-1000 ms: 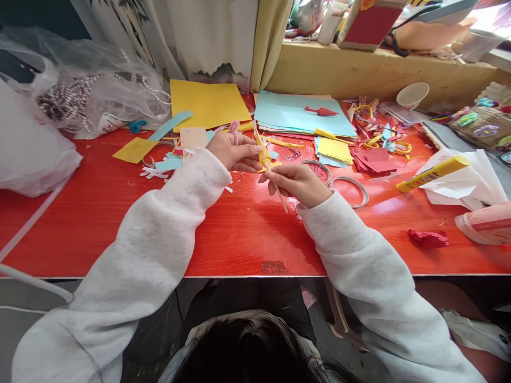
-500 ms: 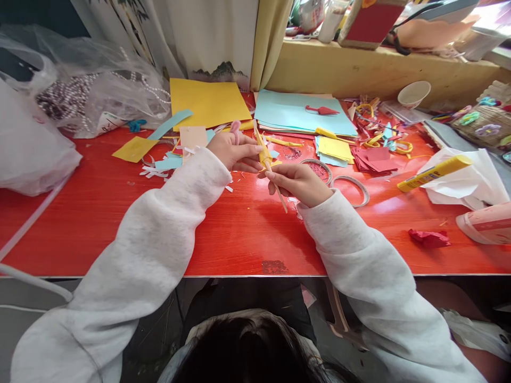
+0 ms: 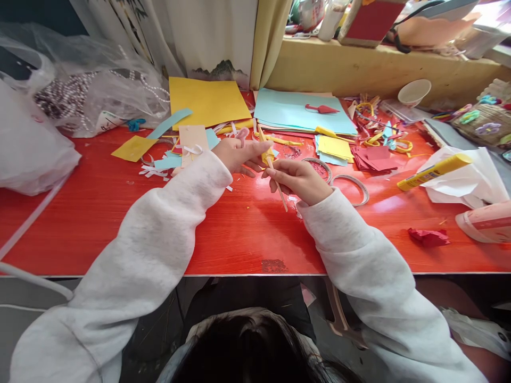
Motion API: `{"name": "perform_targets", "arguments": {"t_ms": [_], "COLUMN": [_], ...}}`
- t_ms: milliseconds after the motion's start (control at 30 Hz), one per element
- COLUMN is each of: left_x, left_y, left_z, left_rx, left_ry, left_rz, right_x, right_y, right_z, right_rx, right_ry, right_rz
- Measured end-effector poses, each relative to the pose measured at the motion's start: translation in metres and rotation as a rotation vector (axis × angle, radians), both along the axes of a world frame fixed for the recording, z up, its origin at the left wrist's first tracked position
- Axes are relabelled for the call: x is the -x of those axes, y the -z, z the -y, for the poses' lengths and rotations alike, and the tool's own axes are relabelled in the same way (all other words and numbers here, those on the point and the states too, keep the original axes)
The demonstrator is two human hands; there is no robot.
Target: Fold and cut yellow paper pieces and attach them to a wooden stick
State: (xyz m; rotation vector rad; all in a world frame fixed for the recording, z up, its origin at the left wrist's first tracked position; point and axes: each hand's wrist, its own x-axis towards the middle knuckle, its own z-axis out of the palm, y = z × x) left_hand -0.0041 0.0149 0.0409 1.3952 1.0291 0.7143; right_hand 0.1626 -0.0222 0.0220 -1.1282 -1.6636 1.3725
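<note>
My right hand [image 3: 298,180] pinches a thin wooden stick [image 3: 283,198], which slants up and away from me. A small piece of yellow paper [image 3: 268,156] is wrapped around the stick's upper part. My left hand [image 3: 238,155] has its thumb across the stick by the paper, the paper between thumb and fingers; the lower fingers are spread, and their exact contact is partly hidden. A pink loop [image 3: 241,135] shows at the back of my left hand; I cannot tell what it is. Both hands are just above the red table [image 3: 239,229].
Behind the hands lie a yellow sheet [image 3: 207,101] and blue sheets [image 3: 287,109]. To the right are yellow squares [image 3: 334,149], red squares [image 3: 375,159], tape rolls [image 3: 365,191] and a glue stick [image 3: 435,171]. Plastic bags [image 3: 35,138] stand at left.
My left thumb has slid forward and right over the stick and its fingers have spread more. The yellow paper has turned slightly; my right hand stays nearly in place.
</note>
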Motion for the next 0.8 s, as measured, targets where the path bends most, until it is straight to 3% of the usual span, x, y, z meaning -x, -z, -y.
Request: {"name": "perform_targets", "arguments": {"t_ms": [233,433,567,700,800], "left_x": [-0.001,-0.002,0.0,0.008,0.015], "left_y": [0.004,0.005,0.005,0.005,0.006], "left_z": [0.004,0.002,-0.002,-0.007,-0.013], "left_rx": [-0.161,-0.147,-0.042,0.154,0.207], "left_ry": [-0.029,-0.092,-0.09,0.042,0.077], "left_rz": [-0.103,-0.062,0.02,0.139,0.14], "right_x": [0.0,0.001,0.0,0.0,0.0], "right_y": [-0.001,-0.004,-0.005,-0.004,-0.003], "right_z": [0.001,0.002,0.002,0.002,0.001], "right_rx": [-0.013,0.027,0.039,0.018,0.025], "right_ry": [-0.024,-0.026,-0.003,-0.012,-0.01], "right_rz": [0.027,0.024,0.024,0.025,0.026]}}
